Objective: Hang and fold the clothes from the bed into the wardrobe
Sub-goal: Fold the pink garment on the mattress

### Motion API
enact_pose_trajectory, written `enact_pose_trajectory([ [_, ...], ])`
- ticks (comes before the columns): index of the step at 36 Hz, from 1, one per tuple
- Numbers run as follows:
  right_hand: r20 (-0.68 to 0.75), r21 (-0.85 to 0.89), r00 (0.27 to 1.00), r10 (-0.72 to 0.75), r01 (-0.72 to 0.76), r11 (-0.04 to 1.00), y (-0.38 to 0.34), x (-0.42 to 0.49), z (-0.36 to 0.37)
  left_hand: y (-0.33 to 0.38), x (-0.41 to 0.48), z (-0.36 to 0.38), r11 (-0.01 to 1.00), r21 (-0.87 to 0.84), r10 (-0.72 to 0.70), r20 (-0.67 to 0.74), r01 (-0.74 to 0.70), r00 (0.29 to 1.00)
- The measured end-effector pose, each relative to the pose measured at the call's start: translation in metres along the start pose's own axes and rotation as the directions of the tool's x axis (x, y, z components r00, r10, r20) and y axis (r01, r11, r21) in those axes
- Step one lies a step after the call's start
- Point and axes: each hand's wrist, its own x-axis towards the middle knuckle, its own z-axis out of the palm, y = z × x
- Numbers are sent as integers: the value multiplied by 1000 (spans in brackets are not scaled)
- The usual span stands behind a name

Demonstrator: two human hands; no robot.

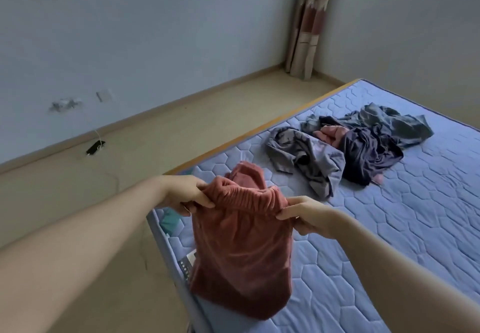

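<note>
The left hand [188,196] and right hand [305,214] each pinch one end of the waistband of rust-red shorts [241,249], which hang below and between them over the mattress [389,228] corner. Beyond the right hand lies a clothes pile [350,145].

Rust-red fleece garment [241,254], blue hexagon-quilted mattress [389,228], grey and navy clothes [350,145]

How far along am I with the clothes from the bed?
Early, it seems: nothing hung or folded is in view. In hand: the left hand and right hand hold a rust-red fleece garment by its waistband. Left: a crumpled pile of grey, dark and pink clothes on the mattress.
</note>
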Motion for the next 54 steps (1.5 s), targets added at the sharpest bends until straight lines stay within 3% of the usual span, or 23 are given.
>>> enact_pose_trajectory([
  [5,-208,108,978,-12,35,994,7,43,-5,-4,50,-5,985,-173,-22,-101,4,995],
  [10,-436,274,895,-94,232,933,-14,88,-16,7,113,-17,850,-463,41,-417,-251,908],
  [14,-469,257,868,-166,314,914,-14,122,-20,-4,154,-17,920,-300,50,-545,-250,837],
  [16,-489,192,857,-164,289,938,-4,137,-16,-14,166,-9,941,-247,76,-512,-231,856],
  [21,-437,251,894,-98,226,941,32,164,10,-39,190,9,978,-69,150,-423,-197,894],
  [26,-323,72,946,-17,43,996,73,178,42,-69,203,35,958,235,232,-287,-166,930],
  [30,-247,-169,967,66,-110,979,111,185,66,-93,207,62,890,427,238,-134,-161,962],
  [34,-159,-408,982,101,-158,899,145,185,86,-122,212,95,775,586,249,62,-237,967],
  [40,-47,-646,988,150,-145,749,183,187,106,-164,227,139,653,703,128,262,-280,956],
  [45,-9,-782,980,197,-129,610,203,193,118,-182,235,160,530,803,66,280,-271,958],
  [50,-46,-907,981,190,-120,404,219,200,128,-190,241,176,327,916,74,221,-233,972],
  [54,-166,-940,986,-20,-152,305,231,212,137,-190,244,177,365,904,142,182,-222,973],
])
